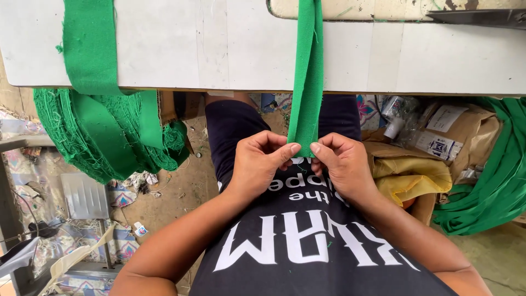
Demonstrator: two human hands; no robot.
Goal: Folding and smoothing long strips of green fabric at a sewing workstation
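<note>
Both hands meet just over the lap, close against a black shirt point(307, 246) with white lettering. The left hand point(257, 161) has its thumb and forefinger pinched together on the near end of a folded green fabric strip point(308, 82), the other fingers curled in loosely; the right hand point(342, 164) pinches the same end from the other side, thumb tip almost touching the left thumb. From that pinch the strip runs straight up and away, over the edge of a white table point(219, 49), and on toward a worn cream machine bed point(383, 8) at the far side. On the left, a wider green band point(90, 49) lies across the table and drops onto a thick heap of frayed green cloth point(104, 137) hanging below the edge. To the right, under the table, sit brown paper bags point(466, 131), a yellow bag point(408, 175) and a loose pile of green strips point(493, 181). Scraps litter the dirt floor point(175, 197) on the left.
</note>
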